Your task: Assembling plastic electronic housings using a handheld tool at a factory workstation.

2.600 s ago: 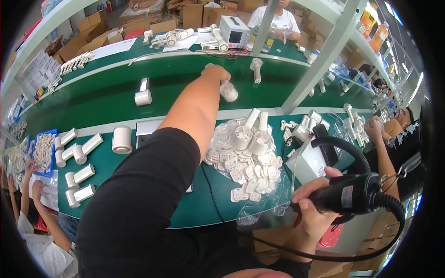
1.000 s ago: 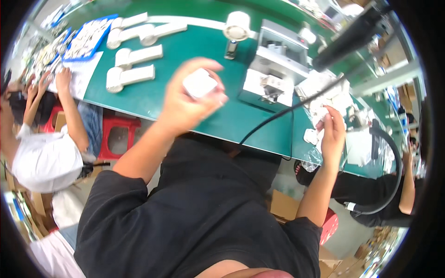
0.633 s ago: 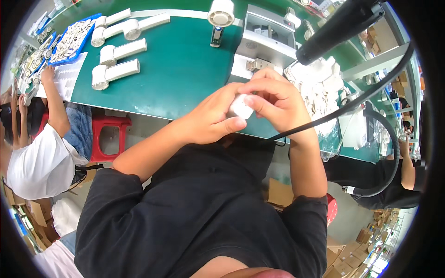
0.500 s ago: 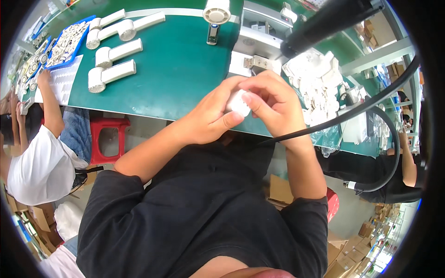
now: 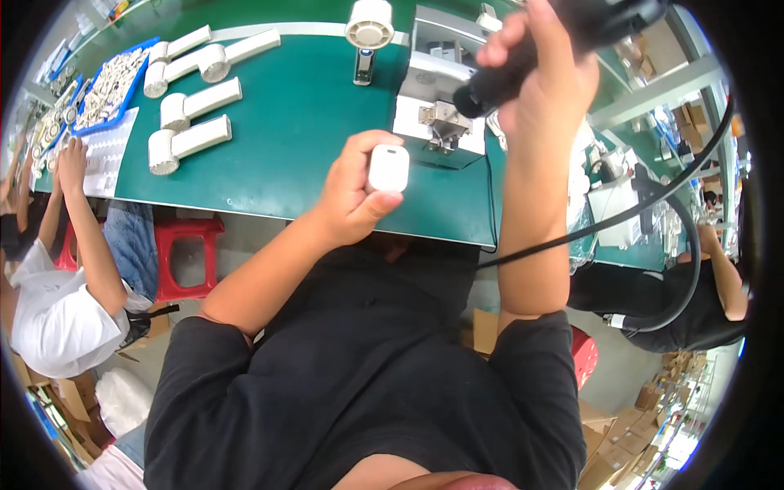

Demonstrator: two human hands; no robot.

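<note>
Near the table's front edge, my left hand (image 5: 349, 196) grips a white rounded plastic piece (image 5: 389, 168), with a small dark slot at its far end. The thumb lies along the near side of the piece. My right hand (image 5: 545, 77) is raised at the upper right, its fingers wrapped around a black electric screwdriver (image 5: 510, 77). That tool's tip points down and left, over the metal front block (image 5: 445, 121) of a white and grey bench machine (image 5: 429, 86). Beyond my left hand stands a white handheld fan (image 5: 369, 33), its handle partly open.
Several white fans (image 5: 189, 141) lie at the left of the green table (image 5: 286, 122). Past them is a blue tray (image 5: 122, 106) of small parts. A black cable (image 5: 629, 214) crosses my right forearm. Co-workers sit at both sides; a red stool (image 5: 188, 257) stands at left.
My right hand has left the white piece, risen to the upper right and closed around the screwdriver, which has shifted left and down. My left hand keeps the piece, now slightly further left.
</note>
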